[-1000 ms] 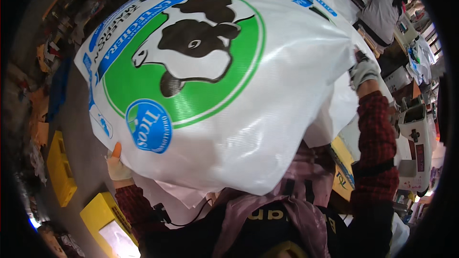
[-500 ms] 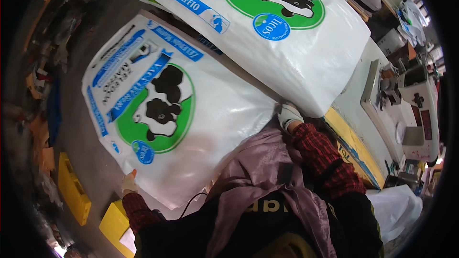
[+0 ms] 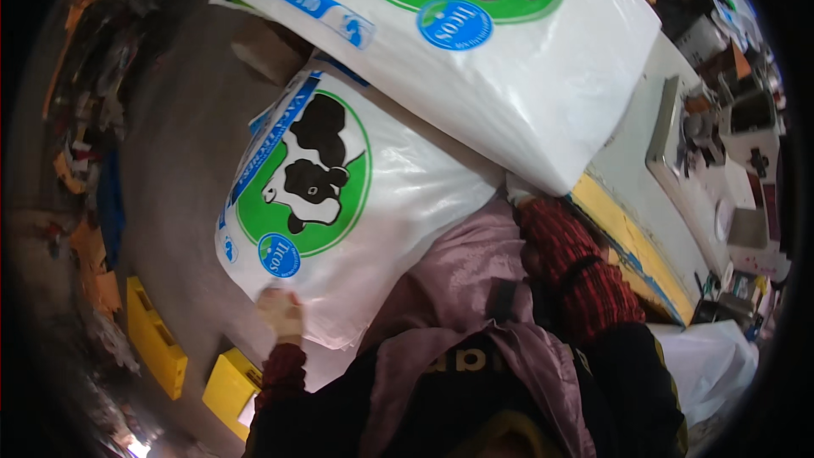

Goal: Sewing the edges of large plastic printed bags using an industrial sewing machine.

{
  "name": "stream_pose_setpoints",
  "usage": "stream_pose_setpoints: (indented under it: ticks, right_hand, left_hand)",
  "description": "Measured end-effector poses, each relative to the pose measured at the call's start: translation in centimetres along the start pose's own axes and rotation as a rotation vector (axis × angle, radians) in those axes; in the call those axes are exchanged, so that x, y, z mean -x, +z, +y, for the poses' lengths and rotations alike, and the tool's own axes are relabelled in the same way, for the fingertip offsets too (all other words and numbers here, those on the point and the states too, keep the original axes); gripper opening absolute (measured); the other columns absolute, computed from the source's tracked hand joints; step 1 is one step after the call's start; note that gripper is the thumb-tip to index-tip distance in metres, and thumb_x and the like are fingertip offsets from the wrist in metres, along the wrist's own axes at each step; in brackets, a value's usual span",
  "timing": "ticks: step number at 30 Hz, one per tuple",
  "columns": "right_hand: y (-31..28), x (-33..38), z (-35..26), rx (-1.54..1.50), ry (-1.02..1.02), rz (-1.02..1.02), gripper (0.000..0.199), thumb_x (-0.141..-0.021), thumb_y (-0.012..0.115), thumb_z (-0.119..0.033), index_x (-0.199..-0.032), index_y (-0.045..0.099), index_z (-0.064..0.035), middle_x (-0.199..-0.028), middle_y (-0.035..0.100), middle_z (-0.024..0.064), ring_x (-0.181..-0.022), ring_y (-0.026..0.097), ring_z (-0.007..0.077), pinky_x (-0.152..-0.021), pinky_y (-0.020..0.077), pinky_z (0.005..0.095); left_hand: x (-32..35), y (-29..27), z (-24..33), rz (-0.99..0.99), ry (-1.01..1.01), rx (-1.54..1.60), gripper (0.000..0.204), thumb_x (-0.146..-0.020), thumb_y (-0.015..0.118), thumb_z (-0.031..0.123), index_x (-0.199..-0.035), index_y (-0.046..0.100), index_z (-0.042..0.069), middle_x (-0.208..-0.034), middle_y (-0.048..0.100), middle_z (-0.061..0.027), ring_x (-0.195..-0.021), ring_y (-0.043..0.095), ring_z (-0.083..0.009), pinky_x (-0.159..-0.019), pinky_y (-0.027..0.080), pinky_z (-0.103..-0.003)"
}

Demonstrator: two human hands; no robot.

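A white plastic sack (image 3: 407, 178) with a printed cow on a green disc and blue bands hangs in front of me, its far end folded under. My left hand (image 3: 280, 309) is closed on its near-left edge. My right hand (image 3: 519, 192) grips the gathered right edge of that sack; its fingers are mostly hidden. Above and to the right lies a pile of matching white sacks (image 3: 543, 102), overlapping the far side of the held one and close to my right hand.
The pile rests on a table with a yellow edge (image 3: 632, 248). A white machine (image 3: 755, 165) like a sewing machine stands on the right. Yellow blocks (image 3: 157, 339) are on the grey floor (image 3: 170, 195) at lower left, with scraps along the far left.
My left hand has moved right and inward with the sack's edge. The sack's far end has folded under, hiding part of its print. My right hand is now more covered.
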State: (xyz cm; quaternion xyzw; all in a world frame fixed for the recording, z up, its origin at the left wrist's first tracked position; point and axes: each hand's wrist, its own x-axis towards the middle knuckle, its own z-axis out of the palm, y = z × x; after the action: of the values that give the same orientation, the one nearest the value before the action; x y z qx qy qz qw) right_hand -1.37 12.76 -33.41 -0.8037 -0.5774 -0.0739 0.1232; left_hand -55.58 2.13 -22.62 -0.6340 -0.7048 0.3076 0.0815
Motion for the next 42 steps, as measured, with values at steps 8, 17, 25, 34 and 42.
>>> stream_pose_setpoints:
  ticks: [8, 17, 25, 34, 42]
  right_hand:
    - [-2.7, -3.7, -1.2, -0.186, 0.047, -0.331, 0.035, -0.083, 0.045, -0.033, -0.105, 0.057, -0.0088, -0.099, 0.059, 0.0176, -0.092, 0.058, 0.0335, -0.078, 0.0457, 0.0398]
    - [-7.6, 1.0, 1.2, -0.519, -0.029, -0.519, 0.034, -0.081, 0.047, -0.034, -0.101, 0.059, -0.0087, -0.094, 0.06, 0.0187, -0.088, 0.058, 0.0351, -0.076, 0.0458, 0.0405]
    - [-12.2, 4.5, 0.4, -0.864, -0.302, -0.516, 0.034, -0.08, 0.049, -0.034, -0.098, 0.06, -0.0087, -0.09, 0.06, 0.0196, -0.085, 0.059, 0.0364, -0.073, 0.0459, 0.0412]
    - [-21.4, -0.6, 8.6, -1.176, 0.07, -0.24, 0.031, -0.083, 0.052, -0.028, -0.108, 0.052, -0.0081, -0.092, 0.059, 0.0135, -0.083, 0.058, 0.0319, -0.076, 0.0454, 0.0365]
    - [-24.6, -11.8, 11.3, -0.58, 0.541, -0.242, 0.084, -0.072, 0.068, -0.041, -0.135, 0.026, -0.0073, -0.125, 0.042, 0.0229, -0.111, 0.044, 0.0374, -0.091, 0.0379, 0.0389]
  left_hand:
    - [3.2, 6.9, 10.9, -0.303, 0.421, 0.314, 0.026, -0.077, 0.055, 0.029, -0.088, 0.065, 0.007, -0.082, 0.06, -0.0109, -0.084, 0.057, -0.0276, -0.079, 0.043, -0.042]
    - [-6.3, -24.1, 20.4, 0.169, 0.791, 0.757, 0.017, -0.087, 0.052, 0.017, -0.082, 0.059, 0.003, -0.074, 0.062, -0.0137, -0.066, 0.063, -0.0237, -0.056, 0.049, -0.031]
    - [-3.1, -46.7, 40.3, 0.882, 1.021, 0.936, 0.052, -0.058, 0.074, 0.017, -0.103, 0.056, 0.0, -0.101, 0.057, -0.0178, -0.082, 0.057, -0.0347, -0.075, 0.046, -0.039]
    - [-15.6, -41.8, 41.9, -0.102, 0.848, 1.888, 0.003, -0.074, 0.06, 0.005, -0.076, 0.06, 0.004, -0.064, 0.053, -0.0048, -0.059, 0.052, -0.016, -0.053, 0.04, -0.028]
    - [-6.7, -44.9, 32.6, 0.599, 0.99, 1.213, 0.008, -0.077, 0.052, 0.005, -0.081, 0.059, 0.003, -0.064, 0.049, -0.0052, -0.059, 0.046, -0.0159, -0.052, 0.036, -0.029]
